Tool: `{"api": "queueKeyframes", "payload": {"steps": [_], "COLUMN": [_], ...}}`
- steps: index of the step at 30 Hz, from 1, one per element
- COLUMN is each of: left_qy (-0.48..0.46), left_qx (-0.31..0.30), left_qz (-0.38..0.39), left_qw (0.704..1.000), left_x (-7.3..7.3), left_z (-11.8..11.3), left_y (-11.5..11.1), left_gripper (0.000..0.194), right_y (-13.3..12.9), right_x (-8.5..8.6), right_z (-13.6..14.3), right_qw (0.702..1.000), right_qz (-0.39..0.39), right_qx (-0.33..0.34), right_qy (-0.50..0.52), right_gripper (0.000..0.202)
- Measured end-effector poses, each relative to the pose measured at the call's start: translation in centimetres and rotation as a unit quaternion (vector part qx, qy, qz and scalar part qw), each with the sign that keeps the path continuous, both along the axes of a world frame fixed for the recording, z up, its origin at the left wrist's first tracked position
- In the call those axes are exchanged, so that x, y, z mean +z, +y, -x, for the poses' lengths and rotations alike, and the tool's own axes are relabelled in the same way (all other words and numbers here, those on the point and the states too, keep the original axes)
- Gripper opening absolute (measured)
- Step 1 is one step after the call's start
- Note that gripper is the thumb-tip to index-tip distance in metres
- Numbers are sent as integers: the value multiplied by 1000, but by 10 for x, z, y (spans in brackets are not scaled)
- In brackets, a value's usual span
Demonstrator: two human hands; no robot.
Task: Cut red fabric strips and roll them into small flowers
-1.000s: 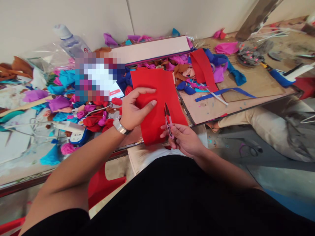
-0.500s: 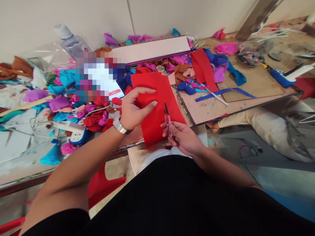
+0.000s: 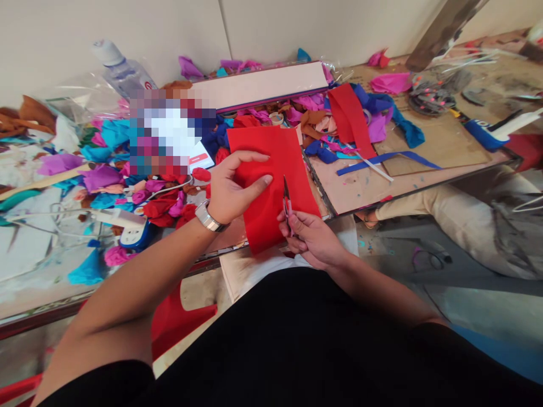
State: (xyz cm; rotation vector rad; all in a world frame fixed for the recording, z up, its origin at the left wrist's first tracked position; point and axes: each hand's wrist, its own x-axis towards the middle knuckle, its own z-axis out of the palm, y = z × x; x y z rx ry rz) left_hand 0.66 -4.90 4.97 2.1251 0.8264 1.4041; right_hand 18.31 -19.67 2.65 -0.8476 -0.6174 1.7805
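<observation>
A red sheet of cloth or felt [image 3: 271,147] lies over the table edge in front of me, its lower end hanging toward my lap. My left hand [image 3: 237,189] is over its left side, thumb and index finger spread in a curve with nothing between them. Whether its fingertips press on the sheet I cannot tell. In my right hand [image 3: 311,234] is a pair of pink-handled thread snips [image 3: 287,209], held at the sheet's lower right with the dark blades pointing away from me.
Crumpled coloured cloth pieces [image 3: 102,175] cover the left of the table. A lit phone [image 3: 199,158], a clear bottle [image 3: 127,73] and a power strip [image 3: 138,234] are among them. A red strip [image 3: 352,118] and blue strip [image 3: 390,158] lie right. Another person's leg [image 3: 449,217] is beyond.
The red sheet's upper edge has shifted slightly to the right. The snips have tilted a little in my right hand. My left hand is almost unmoved.
</observation>
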Motion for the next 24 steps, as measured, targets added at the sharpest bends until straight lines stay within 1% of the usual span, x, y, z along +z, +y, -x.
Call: {"api": "queueKeyframes", "payload": {"steps": [9, 15, 19, 24], "left_qy": [-5, -10, -19, -15], "left_qx": [1, -10, -12, -11], "left_qz": [-4, 3, -15, -34], "left_qw": [1000, 1000, 1000, 999], "left_x": [0, 0, 0, 0], "left_z": [0, 1, 1, 1], "left_y": [0, 0, 0, 0], "left_gripper": [39, 40, 37, 36], "right_y": [1, 1, 2, 0], "right_x": [4, 4, 3, 8], "right_z": [1, 1, 2, 0], "right_qw": [1000, 1000, 1000, 1000], "right_qz": [-5, -5, -3, -8], "right_qx": [-6, -3, -7, -9], "right_qy": [-1, 8, 11, 13], "right_gripper": [40, 44, 46, 44]}}
